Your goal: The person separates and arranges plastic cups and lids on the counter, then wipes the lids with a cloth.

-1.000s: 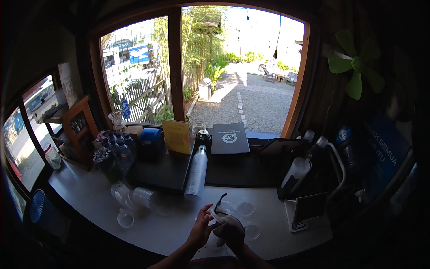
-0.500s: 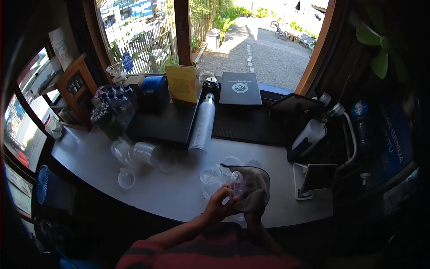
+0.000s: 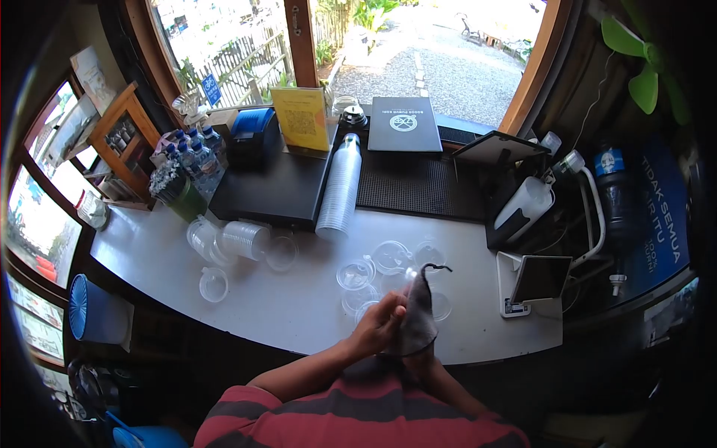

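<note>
Near the front edge of the counter, my left hand is closed, its fingers pinching a clear plastic lid of which only a glinting edge shows. A grey cloth hangs folded against the lid, its dark-trimmed corner sticking up. My right hand is mostly hidden behind and under the cloth, gripping it from below. Around and beyond both hands lie several loose clear lids, among them one lid to the left and another lid farther back.
A long stack of clear cups leans on the black box. Nested lids lie at left beside a loose lid. A tablet on a white stand stands right. Bottles and a yellow sign are at the back.
The cloth has gone from spread open to folded around the lid, hiding most of it. My left hand has closed in against the cloth. The view has tilted slightly and brightened.
</note>
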Action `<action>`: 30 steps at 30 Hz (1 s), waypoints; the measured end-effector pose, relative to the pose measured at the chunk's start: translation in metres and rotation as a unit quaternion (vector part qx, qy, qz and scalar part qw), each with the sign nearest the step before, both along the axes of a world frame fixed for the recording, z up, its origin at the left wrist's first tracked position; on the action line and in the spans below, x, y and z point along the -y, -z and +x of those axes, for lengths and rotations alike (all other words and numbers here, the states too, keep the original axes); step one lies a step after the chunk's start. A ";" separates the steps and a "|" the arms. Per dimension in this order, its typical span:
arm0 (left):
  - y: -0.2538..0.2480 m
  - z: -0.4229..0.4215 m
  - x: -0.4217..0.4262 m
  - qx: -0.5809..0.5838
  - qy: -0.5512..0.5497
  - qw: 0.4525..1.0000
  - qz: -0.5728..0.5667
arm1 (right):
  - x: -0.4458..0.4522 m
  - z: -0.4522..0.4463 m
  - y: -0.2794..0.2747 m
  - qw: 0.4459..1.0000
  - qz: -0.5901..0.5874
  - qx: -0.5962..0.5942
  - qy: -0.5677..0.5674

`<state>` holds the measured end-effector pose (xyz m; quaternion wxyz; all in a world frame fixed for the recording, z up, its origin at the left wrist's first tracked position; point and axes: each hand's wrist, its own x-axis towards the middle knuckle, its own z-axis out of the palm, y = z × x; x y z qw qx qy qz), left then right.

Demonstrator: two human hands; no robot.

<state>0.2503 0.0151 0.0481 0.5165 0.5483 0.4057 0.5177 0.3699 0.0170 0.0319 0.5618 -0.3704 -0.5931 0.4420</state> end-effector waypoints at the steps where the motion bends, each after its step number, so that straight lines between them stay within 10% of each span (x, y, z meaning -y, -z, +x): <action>1: -0.004 0.001 0.003 -0.016 0.030 0.999 0.011 | -0.009 0.013 -0.014 0.987 0.088 0.137 0.015; 5: -0.009 0.006 0.006 -0.021 0.069 0.996 0.045 | -0.024 0.040 0.037 0.991 -0.001 0.127 -0.041; 8: -0.005 0.006 -0.011 -0.005 -0.003 0.996 0.093 | -0.024 0.029 0.012 0.949 0.141 0.282 0.007; 12: 0.013 -0.005 -0.040 -0.035 -0.060 0.990 0.120 | -0.025 0.042 0.034 0.992 -0.109 0.025 -0.053; 14: 0.015 -0.010 -0.046 -0.056 -0.072 0.990 0.109 | -0.037 0.051 0.037 0.822 -0.273 -0.483 -0.128; 16: 0.016 -0.015 -0.047 -0.160 -0.103 0.972 0.141 | -0.047 0.065 0.032 0.910 -0.165 -0.376 -0.047; 25: 0.048 -0.049 -0.042 -0.337 -0.128 0.911 0.201 | -0.079 0.110 -0.020 0.860 -0.119 -0.480 0.125; 28: 0.065 -0.100 -0.045 -0.429 -0.277 0.850 0.131 | -0.088 0.143 0.023 0.965 -0.001 -0.024 0.259; 30: 0.053 -0.129 -0.034 -0.535 -0.363 0.758 0.081 | -0.066 0.109 -0.059 0.862 -0.078 -0.500 0.041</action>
